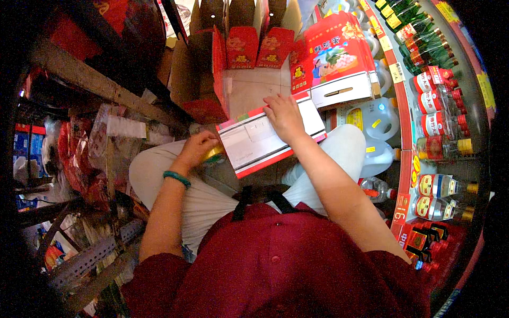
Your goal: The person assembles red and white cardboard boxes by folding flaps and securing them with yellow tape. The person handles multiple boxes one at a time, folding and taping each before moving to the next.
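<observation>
Well, taking the white-faced carton as the landmark, red plastic bags hang on a rack well to its left. Nearer, just beside the carton's left end, the left hand, its wrist in a green bracelet, is closed around a yellow-green roll, possibly tape; the fingers hide most of it, so whether a strip reaches the carton cannot be told. Beyond the carton's far left corner an open-topped carton stands upright, with two red cartons farther beyond. The carton itself lies tilted between the knees, red edge toward the body. On its far right part rests the right hand, fingers spread and laid over the face rather than pinching it. That flat hold could let the carton skid or swing if the left hand tugged sideways. Beyond the carton's right end lie stacked flattened red cartons; to its right, plastic jugs and shelved bottles stand near enough that a careless right elbow might knock one.
</observation>
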### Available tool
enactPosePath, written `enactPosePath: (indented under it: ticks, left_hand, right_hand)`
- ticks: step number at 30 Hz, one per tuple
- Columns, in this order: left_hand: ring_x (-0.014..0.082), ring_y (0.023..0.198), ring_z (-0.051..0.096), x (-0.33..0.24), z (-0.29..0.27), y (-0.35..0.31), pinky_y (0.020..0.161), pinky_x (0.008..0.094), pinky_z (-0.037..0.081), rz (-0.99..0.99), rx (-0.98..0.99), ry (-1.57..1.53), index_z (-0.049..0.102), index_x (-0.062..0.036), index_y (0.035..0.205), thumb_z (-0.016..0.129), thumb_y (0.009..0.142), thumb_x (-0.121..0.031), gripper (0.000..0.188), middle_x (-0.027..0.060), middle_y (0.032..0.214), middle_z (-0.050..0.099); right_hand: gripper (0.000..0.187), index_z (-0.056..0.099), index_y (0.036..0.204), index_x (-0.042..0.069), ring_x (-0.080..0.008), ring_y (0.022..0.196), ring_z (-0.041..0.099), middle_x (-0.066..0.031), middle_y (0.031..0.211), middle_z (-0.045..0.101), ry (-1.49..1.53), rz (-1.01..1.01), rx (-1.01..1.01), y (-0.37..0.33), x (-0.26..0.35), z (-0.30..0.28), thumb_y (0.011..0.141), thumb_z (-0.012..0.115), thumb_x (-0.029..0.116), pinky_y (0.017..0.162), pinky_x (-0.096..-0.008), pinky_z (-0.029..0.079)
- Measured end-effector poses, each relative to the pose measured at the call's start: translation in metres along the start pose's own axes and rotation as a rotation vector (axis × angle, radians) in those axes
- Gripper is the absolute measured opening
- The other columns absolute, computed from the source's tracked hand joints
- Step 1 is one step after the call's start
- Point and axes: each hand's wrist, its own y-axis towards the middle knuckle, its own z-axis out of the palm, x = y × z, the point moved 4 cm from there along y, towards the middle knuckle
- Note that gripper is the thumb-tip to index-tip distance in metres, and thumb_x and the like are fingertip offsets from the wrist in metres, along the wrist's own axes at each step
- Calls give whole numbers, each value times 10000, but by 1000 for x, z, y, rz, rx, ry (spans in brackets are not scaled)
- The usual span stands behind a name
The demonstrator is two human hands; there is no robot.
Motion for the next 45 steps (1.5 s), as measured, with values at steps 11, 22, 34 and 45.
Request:
enactPosePath:
  ticks: [11,22,34,45]
  left_hand:
    - [203,797,599,-14,4,3,729,324,459,25,-98,179,612,-19,927,585,836,-225,226,112,862,647]
    - [180,780,588,-24,13,-1,723,306,461,40,-49,120,594,-5,961,577,838,-164,201,96,849,637]
    - [148,769,578,-29,19,-8,705,301,457,32,-59,14,605,2,921,584,835,-166,190,96,826,632]
    - [154,764,568,-21,11,-2,712,302,454,-17,-37,91,603,-8,920,598,822,-173,192,100,819,629]
  right_hand:
    - [481,488,1256,114,-290,1277,331,-113,1313,452,-398,1,86,3,26,-10,878,455,409,1062,-477,195]
    - [539,405,1300,58,-311,1227,378,-149,1297,449,77,-78,178,7,51,3,866,486,367,1036,-410,273]
    - [609,535,1201,90,-291,1165,443,-126,1225,522,71,-199,271,20,-54,-24,763,581,511,965,-430,301]
    - [497,661,1002,145,-313,1049,533,-132,1009,633,-25,-116,434,31,-40,-18,702,629,539,934,-483,316]
